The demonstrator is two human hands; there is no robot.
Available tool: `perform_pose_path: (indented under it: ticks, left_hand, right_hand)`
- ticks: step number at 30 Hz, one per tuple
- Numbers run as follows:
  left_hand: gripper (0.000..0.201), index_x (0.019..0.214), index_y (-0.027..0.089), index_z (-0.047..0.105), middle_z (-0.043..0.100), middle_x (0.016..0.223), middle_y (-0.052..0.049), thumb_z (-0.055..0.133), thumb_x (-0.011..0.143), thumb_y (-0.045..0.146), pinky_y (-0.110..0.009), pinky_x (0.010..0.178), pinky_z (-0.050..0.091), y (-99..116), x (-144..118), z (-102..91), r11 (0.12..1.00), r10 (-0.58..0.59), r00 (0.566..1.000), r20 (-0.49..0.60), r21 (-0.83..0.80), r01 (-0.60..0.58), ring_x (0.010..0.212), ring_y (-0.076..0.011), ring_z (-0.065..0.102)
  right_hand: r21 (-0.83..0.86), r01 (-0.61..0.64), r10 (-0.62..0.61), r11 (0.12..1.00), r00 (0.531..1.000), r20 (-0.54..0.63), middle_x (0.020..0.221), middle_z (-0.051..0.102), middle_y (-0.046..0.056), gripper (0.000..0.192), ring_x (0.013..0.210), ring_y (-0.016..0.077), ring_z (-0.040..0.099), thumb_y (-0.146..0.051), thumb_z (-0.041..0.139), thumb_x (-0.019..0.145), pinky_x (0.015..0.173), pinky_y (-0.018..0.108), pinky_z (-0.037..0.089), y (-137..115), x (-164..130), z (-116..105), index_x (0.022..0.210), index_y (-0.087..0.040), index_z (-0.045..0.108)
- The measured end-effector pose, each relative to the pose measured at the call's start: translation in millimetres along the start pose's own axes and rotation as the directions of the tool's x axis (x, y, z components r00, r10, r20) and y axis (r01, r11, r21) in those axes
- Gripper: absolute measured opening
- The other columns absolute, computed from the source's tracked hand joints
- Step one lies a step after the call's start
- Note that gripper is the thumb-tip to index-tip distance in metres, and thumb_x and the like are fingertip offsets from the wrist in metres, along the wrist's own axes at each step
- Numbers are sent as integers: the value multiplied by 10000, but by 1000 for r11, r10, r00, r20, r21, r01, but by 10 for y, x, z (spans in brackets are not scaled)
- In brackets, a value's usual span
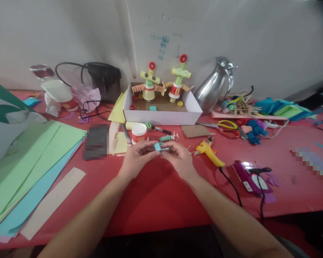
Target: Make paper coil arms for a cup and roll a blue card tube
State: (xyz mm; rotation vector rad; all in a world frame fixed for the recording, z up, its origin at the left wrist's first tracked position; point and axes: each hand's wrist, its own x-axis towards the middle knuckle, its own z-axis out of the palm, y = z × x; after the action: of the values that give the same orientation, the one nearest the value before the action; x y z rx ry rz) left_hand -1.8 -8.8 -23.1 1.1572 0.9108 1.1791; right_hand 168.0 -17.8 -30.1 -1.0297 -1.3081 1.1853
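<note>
Currently both hands meet over the red worktop (156,200), just in front of the person. Left hand (136,157) and right hand (179,157) each have their grip closed on a small blue folded paper piece (158,146), pinched between fingertips from both sides and held just above the worktop.

Left of the forearms: a tan strip (52,202) and a stack of green and blue sheets (29,161). Right of the right hand: yellow glue gun (210,152) lying flat with its cord trailing toward the near edge, then a purple device (250,177) with a black cable.

Just beyond the hands: red-and-white cup (139,133), a green paper spring (166,138), a pen (158,129), yellow paper (121,143). Scissors (226,125) sit further right, near a pile of sticks (240,104).

Behind that: white box (161,116) holding two cup figures (163,84) with red tops. Steel jug (214,86) just right of the box, black bag (104,80) to its left, both against the wall.
</note>
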Motion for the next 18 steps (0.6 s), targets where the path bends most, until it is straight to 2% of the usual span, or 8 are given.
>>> perform_pose_path:
  ticks: [6,10,13,18]
  left_hand:
    - [398,1021,238,769,682,974,-25,852,633,213,-336,822,593,-2,-4,19,994,101,994,-34,50,-100,888,-193,710]
    - [362,1040,268,773,643,992,-22,825,683,232,-314,825,583,-41,-6,2,984,154,988,-27,91,-150,895,-167,686]
    - [320,1036,273,777,641,949,-22,803,719,244,-285,788,573,-45,-22,6,990,123,992,-38,67,-120,862,-145,662]
    - [280,957,227,796,685,907,-33,833,680,244,-292,800,556,14,-36,39,999,-6,997,-75,-49,3,831,-146,659]
  right_hand:
    - [31,21,-20,999,999,-34,825,688,-3,137,773,159,642,-306,745,775,748,323,516,-23,-21,16,867,-237,670]
    - [28,32,-31,999,998,-50,795,674,-5,118,746,150,615,-310,748,773,735,312,498,-44,-32,35,833,-228,689]
    - [39,17,-15,999,998,-57,751,668,-10,109,709,146,602,-318,752,772,712,309,492,-50,-41,57,809,-229,701]
    - [32,5,-3,999,998,-66,726,676,-6,105,694,156,616,-324,752,776,699,321,510,-36,-61,66,793,-230,707]
